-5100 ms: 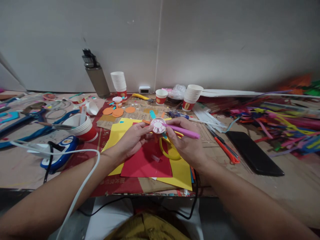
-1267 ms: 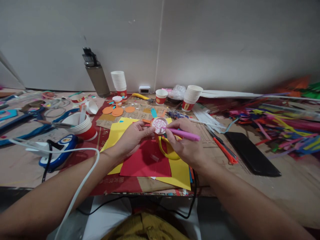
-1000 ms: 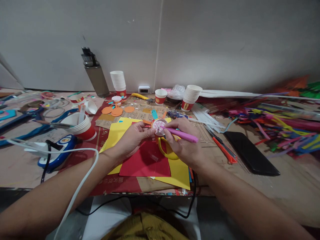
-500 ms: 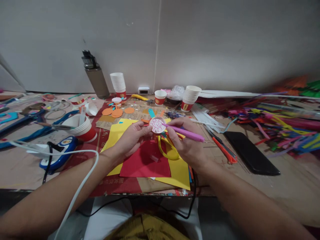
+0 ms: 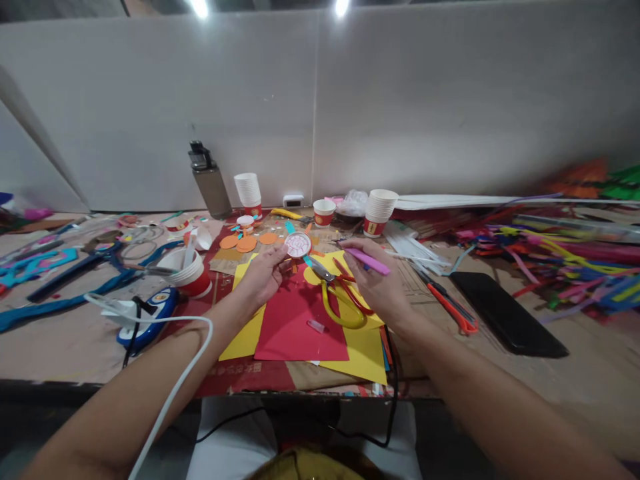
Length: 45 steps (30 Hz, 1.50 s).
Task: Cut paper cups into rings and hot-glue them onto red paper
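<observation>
My left hand [image 5: 267,272] is closed on a small paper-cup turtle [image 5: 299,245], its round white top drawn with pink lines and coloured paper strips sticking out around it. A pink-purple marker [image 5: 369,261] lies in the grip of my right hand [image 5: 377,277], its tip apart from the turtle. Below and between the hands, scissors [image 5: 346,325] with yellow and red handles rest on the paper. A clear pinkish pen cap [image 5: 316,326] sits on a red sheet [image 5: 287,337], which overlaps yellow paper [image 5: 363,360].
Orange paper discs [image 5: 246,245] lie behind my left hand. Stacked paper cups [image 5: 383,205] and a bottle [image 5: 213,190] stand along the wall. To the right are a utility knife [image 5: 453,307], a black phone [image 5: 510,313] and pipe cleaners [image 5: 565,267]. A white cable [image 5: 177,373] crosses my left forearm.
The marker has moved away from the turtle's top to the right, and the hands are farther apart. The scissors are now in fuller view. The camera has tilted upward.
</observation>
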### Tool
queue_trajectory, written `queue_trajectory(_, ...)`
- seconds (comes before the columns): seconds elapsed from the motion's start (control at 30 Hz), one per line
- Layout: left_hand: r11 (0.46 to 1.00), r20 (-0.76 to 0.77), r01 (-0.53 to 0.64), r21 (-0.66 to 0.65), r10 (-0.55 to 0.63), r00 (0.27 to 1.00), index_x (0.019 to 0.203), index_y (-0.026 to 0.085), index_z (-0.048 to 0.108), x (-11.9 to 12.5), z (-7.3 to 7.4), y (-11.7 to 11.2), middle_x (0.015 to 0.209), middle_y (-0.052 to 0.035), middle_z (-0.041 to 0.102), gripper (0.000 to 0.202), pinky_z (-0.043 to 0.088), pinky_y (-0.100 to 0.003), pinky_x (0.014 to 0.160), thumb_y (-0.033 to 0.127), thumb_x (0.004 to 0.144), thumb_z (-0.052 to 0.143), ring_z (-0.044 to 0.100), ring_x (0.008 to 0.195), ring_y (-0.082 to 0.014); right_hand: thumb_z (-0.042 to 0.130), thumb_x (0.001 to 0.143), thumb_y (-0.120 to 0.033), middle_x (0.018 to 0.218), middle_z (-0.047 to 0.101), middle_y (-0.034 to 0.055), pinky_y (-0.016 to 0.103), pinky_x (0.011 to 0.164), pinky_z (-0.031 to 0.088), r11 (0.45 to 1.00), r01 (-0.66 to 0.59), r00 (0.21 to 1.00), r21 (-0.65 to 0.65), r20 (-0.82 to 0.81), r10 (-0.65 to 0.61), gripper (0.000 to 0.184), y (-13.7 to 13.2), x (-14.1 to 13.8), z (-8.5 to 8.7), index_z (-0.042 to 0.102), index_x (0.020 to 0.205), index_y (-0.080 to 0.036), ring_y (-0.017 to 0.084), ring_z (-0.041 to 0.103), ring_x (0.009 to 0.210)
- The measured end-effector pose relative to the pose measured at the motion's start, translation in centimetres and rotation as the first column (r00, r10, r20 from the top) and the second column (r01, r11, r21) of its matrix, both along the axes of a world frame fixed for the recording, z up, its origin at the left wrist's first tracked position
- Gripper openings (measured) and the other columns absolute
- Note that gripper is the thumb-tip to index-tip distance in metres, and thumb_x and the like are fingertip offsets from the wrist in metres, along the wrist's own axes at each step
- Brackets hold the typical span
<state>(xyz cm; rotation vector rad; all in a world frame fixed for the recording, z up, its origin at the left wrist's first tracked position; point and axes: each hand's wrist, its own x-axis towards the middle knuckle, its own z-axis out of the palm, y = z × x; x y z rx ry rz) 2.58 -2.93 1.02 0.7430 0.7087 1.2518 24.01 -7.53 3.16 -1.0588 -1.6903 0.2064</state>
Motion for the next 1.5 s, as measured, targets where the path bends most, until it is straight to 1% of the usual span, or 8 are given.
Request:
queue_trajectory(0.13, 0.999, -0.001, -0.039, -0.002, 0.039, 0.999, 0.092, 0.017, 0.061, -0.5, 0.0, 0.5, 0.078, 0.0019, 0.068, 0.038, 0.05, -0.02, 0.058, 0.028, 0.064, 0.084, 0.064, 0.065, -0.0091, 0.057, 0.086, -0.019, 0.105, 0.065, 0.0082, 0.042, 0.09, 0.046, 0.997, 0.057, 0.991, 0.042, 0.121, -0.062, 0.022, 0.6, 0.4, -0.5, 0.063, 0.108, -0.02, 0.023, 0.058, 0.1)
queue_trajectory(0.33, 0.985, -0.067, -0.146, 0.095, 0.153, 0.986, 0.096, 0.019, 0.061, -0.9, -0.5, 1.5, 0.08, 0.003, 0.066, 0.045, 0.045, -0.02, 0.056, 0.031, 0.06, 0.085, 0.063, 0.066, -0.0091, 0.056, 0.085, -0.025, 0.106, 0.057, 0.0133, 0.046, 0.095, 0.042, 0.98, 0.196, 0.924, -0.046, 0.343, -0.168, 0.037, 1.4, 0.5, -1.4, 0.061, 0.121, -0.015, 0.028, 0.051, 0.105)
queue_trajectory(0.5, 0.98, -0.124, -0.134, 0.146, 0.153, 0.98, 0.094, 0.015, 0.066, -0.9, -0.8, 2.1, 0.074, 0.0012, 0.066, 0.046, 0.044, -0.019, 0.055, 0.033, 0.056, 0.086, 0.058, 0.059, -0.0074, 0.059, 0.081, -0.029, 0.111, 0.053, 0.0144, 0.046, 0.097, 0.041, 0.96, 0.266, 0.911, -0.092, 0.35, -0.219, 0.048, 2.3, 1.0, -2.2, 0.056, 0.127, -0.015, 0.03, 0.047, 0.107)
queue_trajectory(0.73, 0.98, -0.091, -0.151, 0.128, 0.163, 0.982, 0.085, 0.013, 0.064, -1.6, -0.8, 2.7, 0.064, 0.0019, 0.064, 0.042, 0.043, -0.019, 0.051, 0.034, 0.056, 0.086, 0.056, 0.053, -0.0068, 0.058, 0.08, -0.033, 0.113, 0.054, 0.0147, 0.047, 0.097, 0.039, 0.915, 0.404, 0.884, -0.006, 0.261, -0.388, 0.049, 3.8, 4.5, -0.9, 0.057, 0.127, -0.018, 0.031, 0.047, 0.109)
queue_trajectory(0.9, 0.981, -0.08, -0.177, 0.086, 0.184, 0.98, 0.077, 0.013, 0.062, -2.2, -0.1, 2.7, 0.061, 0.0007, 0.063, 0.032, 0.041, -0.018, 0.047, 0.032, 0.062, 0.082, 0.058, 0.054, -0.0086, 0.055, 0.083, -0.028, 0.117, 0.059, 0.0156, 0.044, 0.094, 0.037, 0.947, 0.309, 0.863, -0.09, 0.444, -0.24, 0.044, 4.0, 4.9, -1.1, 0.059, 0.125, -0.016, 0.031, 0.049, 0.109)
queue_trajectory(1.1, 0.976, -0.053, -0.204, 0.075, 0.208, 0.977, 0.08, 0.015, 0.063, -2.6, 0.2, 2.9, 0.059, 0.0031, 0.061, 0.024, 0.043, -0.019, 0.048, 0.027, 0.067, 0.079, 0.057, 0.051, -0.0077, 0.047, 0.087, -0.021, 0.119, 0.06, 0.0119, 0.042, 0.085, 0.03, 0.96, 0.243, 0.701, -0.141, 0.709, -0.074, 0.042, 3.1, 2.4, -2.2, 0.059, 0.128, -0.024, 0.031, 0.045, 0.109)
queue_trajectory(1.3, 0.973, -0.136, -0.187, 0.135, 0.205, 0.969, 0.087, 0.016, 0.066, -2.5, 0.0, 3.0, 0.065, 0.003, 0.064, 0.037, 0.043, -0.018, 0.05, 0.035, 0.061, 0.083, 0.059, 0.055, -0.0076, 0.047, 0.089, -0.018, 0.113, 0.062, 0.0099, 0.039, 0.082, 0.026, 0.973, 0.163, 0.587, -0.16, 0.809, 0.035, 0.038, 2.7, 1.5, -2.7, 0.063, 0.122, -0.027, 0.027, 0.045, 0.104)
queue_trajectory(1.5, 0.978, -0.155, -0.155, 0.137, 0.176, 0.972, 0.086, 0.016, 0.067, -2.7, -0.6, 3.4, 0.065, 0.0026, 0.063, 0.043, 0.042, -0.018, 0.049, 0.042, 0.057, 0.085, 0.059, 0.056, -0.0082, 0.042, 0.09, -0.014, 0.111, 0.064, 0.0107, 0.04, 0.08, 0.027, 0.95, 0.229, 0.594, -0.213, 0.804, 0.037, 0.04, 2.4, 0.8, -2.4, 0.066, 0.119, -0.028, 0.027, 0.046, 0.102)
